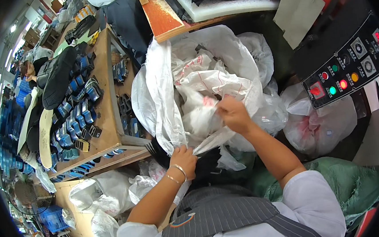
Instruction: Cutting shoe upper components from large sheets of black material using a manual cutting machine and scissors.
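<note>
A large white plastic sack point(160, 89) stands with its mouth spread wide in front of me. Its near rim is pinched in my left hand point(183, 162), whose fingers are closed. Over the sack's right part, my right hand point(233, 115) is closed on a crumpled white plastic bag point(200, 115) with pinkish marks, smeared by motion. Behind it inside the sack lie more crumpled white bags with red print point(215, 78). The sack's bottom is hidden under them.
To the left, a wooden table point(109, 120) carries rows of blue-black moulds point(76, 118) and dark shoe soles point(57, 80). A control panel point(350, 63) with lit buttons juts in at right. Filled clear bags point(321, 126) and green sacking point(337, 182) lie nearby. Another person point(30, 71) is far left.
</note>
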The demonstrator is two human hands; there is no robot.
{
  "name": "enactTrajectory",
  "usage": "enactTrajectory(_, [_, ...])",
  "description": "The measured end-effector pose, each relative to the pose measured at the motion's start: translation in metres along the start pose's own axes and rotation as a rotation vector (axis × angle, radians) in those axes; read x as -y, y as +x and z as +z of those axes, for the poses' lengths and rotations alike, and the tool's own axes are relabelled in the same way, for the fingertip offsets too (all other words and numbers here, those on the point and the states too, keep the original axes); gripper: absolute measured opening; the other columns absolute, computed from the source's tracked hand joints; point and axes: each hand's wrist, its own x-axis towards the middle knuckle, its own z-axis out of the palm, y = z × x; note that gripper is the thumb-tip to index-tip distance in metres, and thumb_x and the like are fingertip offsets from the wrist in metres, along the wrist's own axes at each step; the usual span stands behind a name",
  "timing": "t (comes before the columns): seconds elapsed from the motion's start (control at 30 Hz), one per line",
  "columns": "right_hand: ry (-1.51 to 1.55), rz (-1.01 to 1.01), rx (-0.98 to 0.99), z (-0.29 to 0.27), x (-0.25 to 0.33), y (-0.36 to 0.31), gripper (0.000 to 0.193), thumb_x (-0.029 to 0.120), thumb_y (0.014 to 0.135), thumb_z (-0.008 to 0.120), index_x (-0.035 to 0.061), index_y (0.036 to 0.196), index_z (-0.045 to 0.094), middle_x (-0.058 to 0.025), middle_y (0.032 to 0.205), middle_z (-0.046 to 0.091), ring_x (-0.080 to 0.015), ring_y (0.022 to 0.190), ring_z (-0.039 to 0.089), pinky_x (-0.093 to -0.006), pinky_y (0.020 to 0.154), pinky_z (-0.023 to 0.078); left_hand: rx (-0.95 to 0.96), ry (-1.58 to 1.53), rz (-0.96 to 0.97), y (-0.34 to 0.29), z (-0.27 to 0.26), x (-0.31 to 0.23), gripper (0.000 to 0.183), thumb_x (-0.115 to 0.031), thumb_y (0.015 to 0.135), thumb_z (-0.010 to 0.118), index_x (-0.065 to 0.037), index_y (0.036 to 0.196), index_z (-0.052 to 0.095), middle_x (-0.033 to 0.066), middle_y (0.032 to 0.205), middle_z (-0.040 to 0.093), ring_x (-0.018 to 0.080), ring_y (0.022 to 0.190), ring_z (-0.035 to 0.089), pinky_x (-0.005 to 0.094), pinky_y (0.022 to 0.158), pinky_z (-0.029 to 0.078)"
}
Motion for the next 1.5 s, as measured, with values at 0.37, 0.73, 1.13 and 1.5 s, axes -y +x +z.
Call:
enactTrajectory(0.37, [0.221,0.348,-1.068,-0.085,0.037,0.033,0.012,0.008,0.088,0.055,-0.0019,0.089,0.061,-0.0055,0.084,0.063,-0.0112,0.077,0.056,-0.024,0.071,0.044,-0.012,-0.049,0.136,-0.005,0.068,0.082,0.035,-0.023,0.067,0.063,-0.013,0.1,0.071,0.0114,0.124,0.051,0.0274,0.118,0.044,0.0369,0.1,0.033])
enactTrajectory(0.73, [-0.717,-0.207,-0.227,0.027,0.112,0.022,0.035,0.01,0.078,0.06,0.0022,0.112,0.057,-0.0153,0.118,0.058,-0.032,0.114,0.052,-0.0442,0.1,0.038,-0.111,-0.101,0.414,-0.033,0.077,0.083,0.047,-0.031,0.055,0.067,-0.008,0.096,0.07,0.0104,0.113,0.056,0.0268,0.114,0.046,0.038,0.094,0.036])
enactTrajectory(1.13, [-0.565,0.254,-0.667,-0.118,0.139,-0.082,0.011,0.004,0.084,0.058,0.0,0.093,0.063,-0.0101,0.089,0.064,-0.0237,0.081,0.06,-0.0331,0.076,0.047,-0.047,-0.246,0.481,-0.048,0.068,0.099,0.07,-0.044,0.054,0.077,-0.002,0.109,0.065,0.0193,0.139,0.037,0.0342,0.13,0.032,0.0419,0.105,0.03])
enactTrajectory(1.5, [-0.235,0.406,-0.639,-0.049,0.18,-0.265,0.007,0.008,0.083,0.065,0.0036,0.088,0.067,-0.0194,0.139,0.04,-0.0322,0.126,0.041,-0.0405,0.104,0.03,0.21,-1.745,0.698,-0.018,-0.119,0.083,0.066,-0.002,0.059,0.081,0.003,0.119,0.054,0.0095,0.113,0.061,0.0208,0.105,0.058,0.0345,0.092,0.046])
